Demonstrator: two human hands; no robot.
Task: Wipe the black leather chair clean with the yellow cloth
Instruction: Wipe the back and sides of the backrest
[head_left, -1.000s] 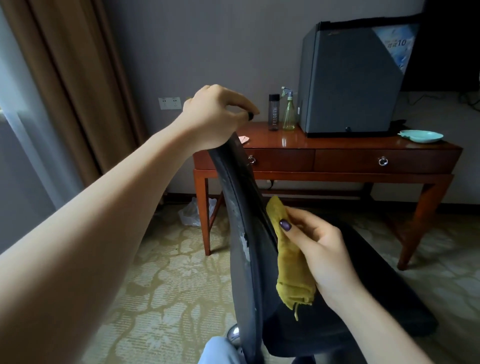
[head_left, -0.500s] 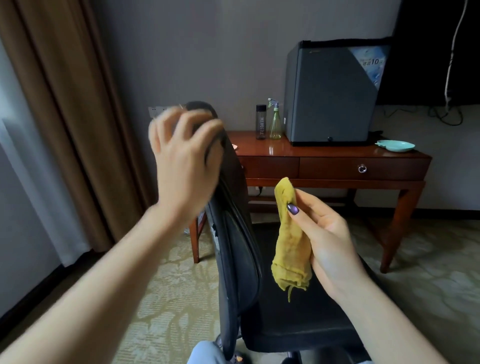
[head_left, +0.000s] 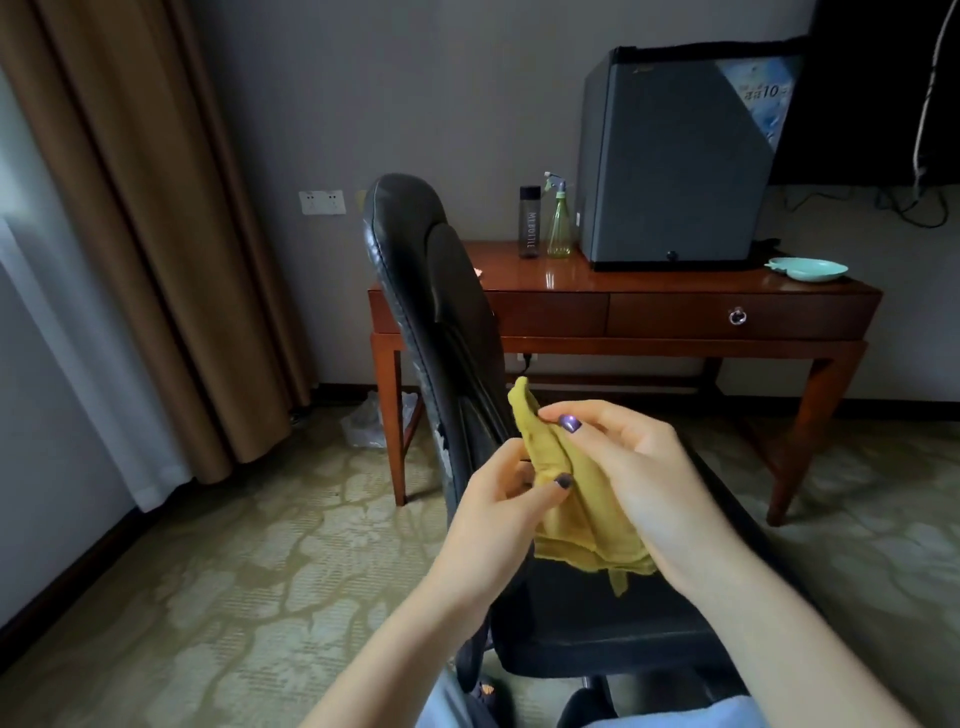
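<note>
The black leather chair (head_left: 436, 291) stands side-on in front of me, backrest to the left and seat to the right. Worn pale patches show on the backrest's edge. The yellow cloth (head_left: 576, 514) hangs in front of the seat, held between both hands. My right hand (head_left: 644, 478) pinches its upper part with thumb on top. My left hand (head_left: 498, 514) grips the cloth's left edge, thumb pressed on the fabric. Neither hand touches the chair.
A red-brown wooden desk (head_left: 675, 312) stands behind the chair, carrying a grey mini fridge (head_left: 670, 156), a dark bottle (head_left: 529, 222), a green spray bottle (head_left: 559, 218) and a teal dish (head_left: 805, 269). Brown curtains (head_left: 145, 208) hang at left. A plastic bag (head_left: 374, 421) lies by the desk leg.
My left hand has let go of the top of the backrest and come down to take hold of the cloth beside my right hand. The chair now stands free.
</note>
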